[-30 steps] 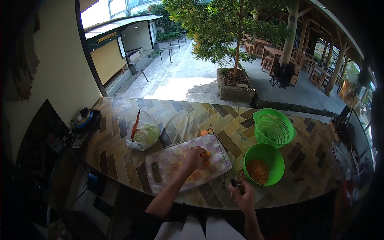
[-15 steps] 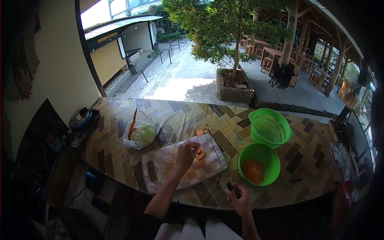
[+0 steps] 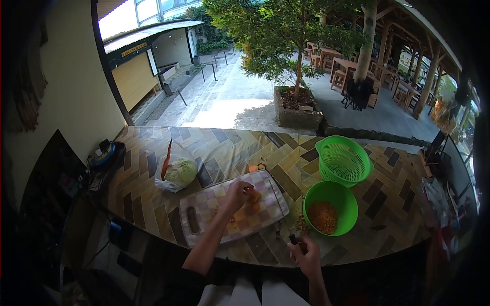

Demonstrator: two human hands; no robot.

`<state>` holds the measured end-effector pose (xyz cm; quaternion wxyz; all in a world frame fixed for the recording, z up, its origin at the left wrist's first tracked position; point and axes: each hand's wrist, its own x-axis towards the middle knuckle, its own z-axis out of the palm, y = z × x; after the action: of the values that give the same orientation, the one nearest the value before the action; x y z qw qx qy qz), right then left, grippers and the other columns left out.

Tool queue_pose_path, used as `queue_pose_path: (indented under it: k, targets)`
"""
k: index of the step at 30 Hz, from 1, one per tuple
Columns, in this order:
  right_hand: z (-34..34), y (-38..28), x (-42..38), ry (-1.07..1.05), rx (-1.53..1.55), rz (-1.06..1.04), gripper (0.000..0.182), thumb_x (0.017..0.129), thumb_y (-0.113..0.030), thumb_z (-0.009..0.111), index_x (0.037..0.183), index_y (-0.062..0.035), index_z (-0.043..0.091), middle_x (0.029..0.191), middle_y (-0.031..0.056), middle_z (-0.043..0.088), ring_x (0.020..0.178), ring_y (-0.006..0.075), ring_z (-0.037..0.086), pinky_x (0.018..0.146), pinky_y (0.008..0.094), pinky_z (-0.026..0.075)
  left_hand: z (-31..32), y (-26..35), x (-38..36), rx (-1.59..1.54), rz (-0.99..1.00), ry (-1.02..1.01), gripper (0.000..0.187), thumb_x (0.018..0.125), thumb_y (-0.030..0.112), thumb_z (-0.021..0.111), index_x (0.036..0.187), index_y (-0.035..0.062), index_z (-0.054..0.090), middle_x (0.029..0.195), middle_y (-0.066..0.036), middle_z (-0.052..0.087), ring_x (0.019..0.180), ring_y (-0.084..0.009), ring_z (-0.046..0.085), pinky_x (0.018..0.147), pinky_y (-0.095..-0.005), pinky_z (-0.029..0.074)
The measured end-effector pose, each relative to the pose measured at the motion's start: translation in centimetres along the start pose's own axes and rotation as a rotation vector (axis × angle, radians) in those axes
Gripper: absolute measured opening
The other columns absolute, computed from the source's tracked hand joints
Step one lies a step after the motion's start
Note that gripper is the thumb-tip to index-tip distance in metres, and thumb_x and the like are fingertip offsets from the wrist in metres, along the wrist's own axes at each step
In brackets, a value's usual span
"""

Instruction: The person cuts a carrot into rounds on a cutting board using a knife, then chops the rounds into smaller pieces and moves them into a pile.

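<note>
My left hand is over the checkered cutting board, its fingers drawn together in a pinch. Orange carrot pieces lie right beside and under the fingertips; whatever is between them is hidden. My right hand is closed round a black-handled knife at the table's front edge, its blade hard to make out. Just beyond that hand, a green bowl holds a heap of finely chopped orange bits.
A green colander stands behind the bowl. To the left sits a plastic bag with a cabbage and a whole carrot. Carrot ends lie past the board; scraps are near the bowl. Electrical items occupy the left edge.
My left hand has shifted slightly over the carrot pieces, its fingers still pinched. My right hand keeps its hold on the knife in nearly the same place. The camera view has moved a little.
</note>
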<state>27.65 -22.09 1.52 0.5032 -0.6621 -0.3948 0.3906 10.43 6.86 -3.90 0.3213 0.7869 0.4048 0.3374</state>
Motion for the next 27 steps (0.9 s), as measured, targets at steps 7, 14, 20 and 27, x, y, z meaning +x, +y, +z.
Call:
queue_pose_path:
  k: [7,14,20,27]
  targets:
    - [0.3,0.4,-0.1,-0.032,-0.016,0.011,0.028,0.088,-0.022,0.073,0.098,0.0032,0.064,0.065,0.0047,0.064,0.061,0.0090,0.061,0.057,0.0254,0.043,0.0,-0.1,1.0,0.065,0.020,-0.033,0.028,0.072,-0.001,0.071,0.100,0.0007,0.074,0.092,-0.017,0.073,0.079,-0.0274,0.071,0.074,-0.0336,0.056]
    - [0.8,0.5,-0.6,-0.053,-0.028,0.035,0.029,0.089,-0.023,0.072,0.099,0.0029,0.063,0.064,0.0050,0.064,0.059,0.0083,0.059,0.055,0.0256,0.043,-2.4,2.4,-0.5,-0.102,-0.020,0.078,0.025,0.079,0.004,0.073,0.104,0.0006,0.073,0.094,-0.016,0.073,0.083,-0.0219,0.072,0.078,-0.0315,0.057]
    - [1.8,-1.0,-1.1,-0.258,-0.121,0.137,0.031,0.096,-0.027,0.062,0.102,0.0031,0.063,0.062,0.0056,0.063,0.056,0.0108,0.059,0.054,0.0294,0.045,-9.3,4.8,-7.0,-0.030,-0.070,0.272,0.028,0.079,0.009,0.077,0.106,0.0025,0.073,0.095,-0.012,0.074,0.083,-0.0180,0.071,0.075,-0.0290,0.056]
    - [7.4,-0.7,-0.7,-0.499,-0.430,-0.113,0.035,0.099,-0.031,0.053,0.099,0.0027,0.061,0.068,0.0192,0.065,0.067,0.0363,0.065,0.063,0.0461,0.049,-13.6,2.0,-13.9,-0.020,-0.250,0.358,0.027,0.079,0.010,0.078,0.106,0.0041,0.074,0.092,-0.009,0.074,0.079,-0.0131,0.069,0.074,-0.0272,0.055]
